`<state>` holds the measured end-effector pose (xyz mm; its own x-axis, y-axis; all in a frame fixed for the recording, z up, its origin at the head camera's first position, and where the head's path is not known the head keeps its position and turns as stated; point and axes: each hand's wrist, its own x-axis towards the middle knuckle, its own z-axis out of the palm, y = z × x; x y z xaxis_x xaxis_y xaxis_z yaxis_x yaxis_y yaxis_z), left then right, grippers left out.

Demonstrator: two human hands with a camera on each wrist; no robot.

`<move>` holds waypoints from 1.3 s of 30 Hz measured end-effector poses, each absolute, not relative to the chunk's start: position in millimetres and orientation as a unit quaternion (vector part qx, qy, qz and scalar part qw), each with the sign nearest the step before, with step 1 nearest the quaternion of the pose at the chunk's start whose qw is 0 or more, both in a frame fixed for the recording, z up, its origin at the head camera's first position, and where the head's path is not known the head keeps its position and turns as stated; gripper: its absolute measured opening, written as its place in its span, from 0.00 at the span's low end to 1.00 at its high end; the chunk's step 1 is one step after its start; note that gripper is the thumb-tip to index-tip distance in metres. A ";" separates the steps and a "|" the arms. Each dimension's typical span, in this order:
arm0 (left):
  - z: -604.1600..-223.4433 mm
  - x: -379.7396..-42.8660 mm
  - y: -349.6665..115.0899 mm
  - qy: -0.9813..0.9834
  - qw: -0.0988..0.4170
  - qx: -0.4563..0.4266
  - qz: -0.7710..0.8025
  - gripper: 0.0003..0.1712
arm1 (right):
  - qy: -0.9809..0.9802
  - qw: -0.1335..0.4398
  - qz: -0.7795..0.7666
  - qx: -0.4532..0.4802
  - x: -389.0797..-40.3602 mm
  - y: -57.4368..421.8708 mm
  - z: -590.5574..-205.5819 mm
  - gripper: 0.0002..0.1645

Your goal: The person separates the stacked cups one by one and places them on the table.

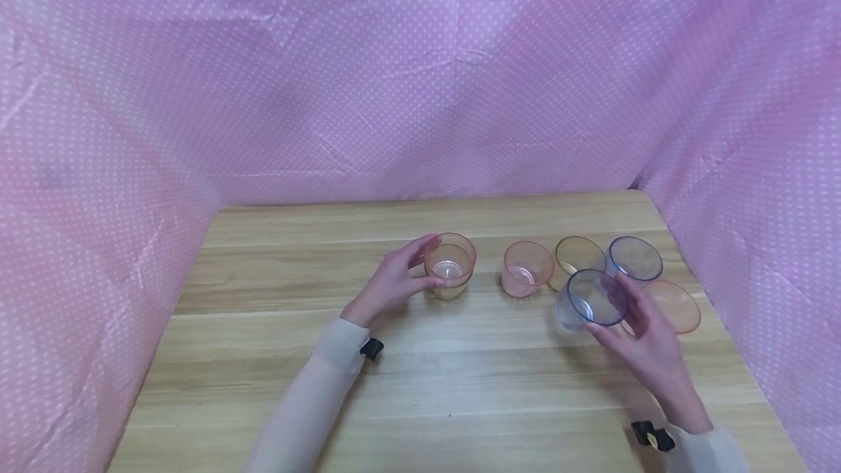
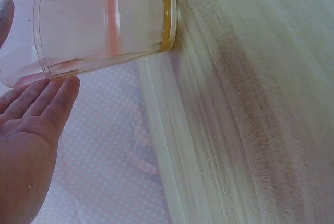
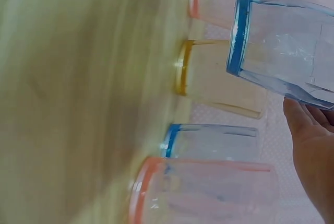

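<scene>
On the table, a clear yellow cup has a clear pink cup nested in it. My left hand grips this pair between thumb and fingers, around the upper part; the yellow base touches the wood in the left wrist view. Farther right, my right hand holds a clear blue cup by its side, slightly tilted. In the right wrist view the blue base hangs above the table. Between the two hands stands a single pink cup.
Close behind the held blue cup stand another yellow cup and another blue cup. One more pink cup is partly hidden by my right hand. Pink dotted cloth surrounds the wooden table at the back and sides.
</scene>
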<state>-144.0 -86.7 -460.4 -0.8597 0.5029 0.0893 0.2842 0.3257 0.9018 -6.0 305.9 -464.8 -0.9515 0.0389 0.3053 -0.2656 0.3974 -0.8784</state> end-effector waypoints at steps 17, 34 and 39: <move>-461.7 -143.8 -87.7 0.802 0.107 0.241 0.535 0.48 | -0.846 0.131 0.515 0.053 -2.0 319.3 -486.2 0.56; -460.8 -143.3 -87.4 0.810 0.112 0.237 0.524 0.48 | -0.849 0.132 0.508 0.054 -0.2 321.5 -488.8 0.55; -460.2 -143.2 -87.3 0.809 0.112 0.235 0.527 0.49 | -0.851 0.135 0.504 0.055 -0.7 321.3 -488.5 0.55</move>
